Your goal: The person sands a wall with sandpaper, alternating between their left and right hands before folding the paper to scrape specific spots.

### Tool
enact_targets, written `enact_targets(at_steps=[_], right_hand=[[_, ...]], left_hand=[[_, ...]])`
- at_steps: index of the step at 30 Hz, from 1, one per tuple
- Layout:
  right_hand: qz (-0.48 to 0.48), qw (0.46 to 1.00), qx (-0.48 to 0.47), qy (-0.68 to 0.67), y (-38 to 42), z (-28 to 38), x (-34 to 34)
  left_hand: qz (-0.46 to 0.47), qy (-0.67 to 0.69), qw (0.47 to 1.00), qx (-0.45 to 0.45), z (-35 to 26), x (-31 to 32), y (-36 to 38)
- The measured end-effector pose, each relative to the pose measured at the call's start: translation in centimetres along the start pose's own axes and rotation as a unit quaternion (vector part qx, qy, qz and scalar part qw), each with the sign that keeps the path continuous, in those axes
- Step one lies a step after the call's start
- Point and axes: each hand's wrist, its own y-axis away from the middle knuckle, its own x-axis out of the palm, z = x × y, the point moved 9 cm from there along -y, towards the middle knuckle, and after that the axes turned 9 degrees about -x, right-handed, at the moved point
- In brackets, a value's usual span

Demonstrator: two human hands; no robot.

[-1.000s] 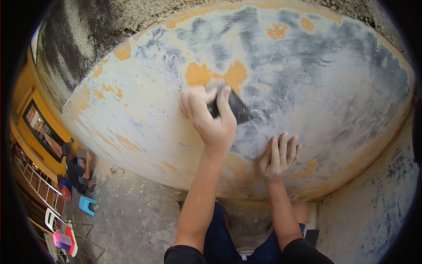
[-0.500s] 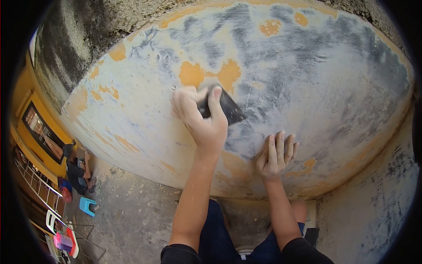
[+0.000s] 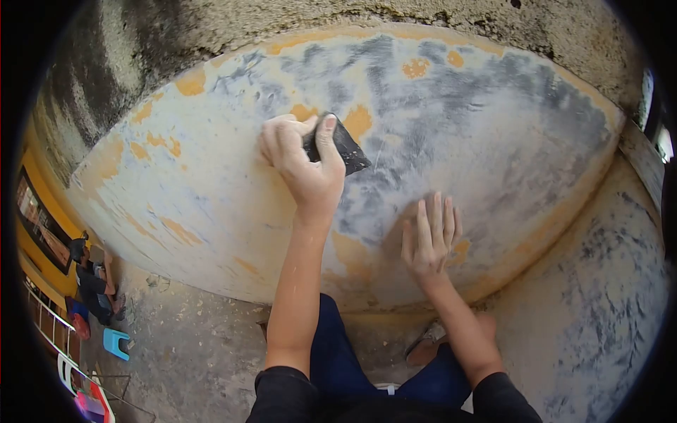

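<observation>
Wall, left hand, black sheet under thumb

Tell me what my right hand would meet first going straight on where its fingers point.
Probably the rough wall beyond the upper edge of the grey-streaked surface. Until there, the way ahead of your right hand looks free, though whether it touches the surface is unclear.
</observation>
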Motion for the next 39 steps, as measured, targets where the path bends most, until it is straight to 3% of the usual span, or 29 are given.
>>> enact_targets(at_steps=[6,9,12,14,20,28,31,34,39], right_hand=[[0.035,0.993,-0.108,0.027,-6.4,0.6,-2.0],[0.052,0.992,-0.108,0.038,-9.4,1.0,-2.4],[0.035,0.995,-0.085,0.044,-10.7,0.6,-2.2],[0.017,0.997,-0.063,0.041,-11.2,0.2,-1.3],[0.014,0.993,-0.058,0.106,-10.8,-0.4,2.0],[-0.006,0.994,-0.053,0.097,-10.6,-0.4,2.3],[-0.001,0.993,-0.06,0.098,-10.4,-0.4,2.6],[0.008,0.994,-0.049,0.1,-10.2,-0.8,2.8],[-0.001,0.99,-0.081,0.115,-10.6,-0.4,2.5]], left_hand=[[0.068,-0.033,0.995,0.057,-0.2,0.3,-0.5],[0.085,-0.029,0.992,0.086,-0.7,0.4,-2.8],[0.042,-0.036,0.995,0.084,-0.4,0.3,-4.1],[0.017,-0.019,0.998,0.051,0.4,0.0,-2.6],[0.067,-0.046,0.996,0.045,1.2,-0.5,2.2],[0.047,-0.038,0.997,0.051,-0.8,0.1,-2.3],[0.036,-0.023,0.998,0.04,0.5,-0.3,0.2],[0.084,-0.012,0.996,-0.016,2.1,-0.6,4.6],[0.043,-0.035,0.998,-0.01,0.0,0.6,-0.1]])
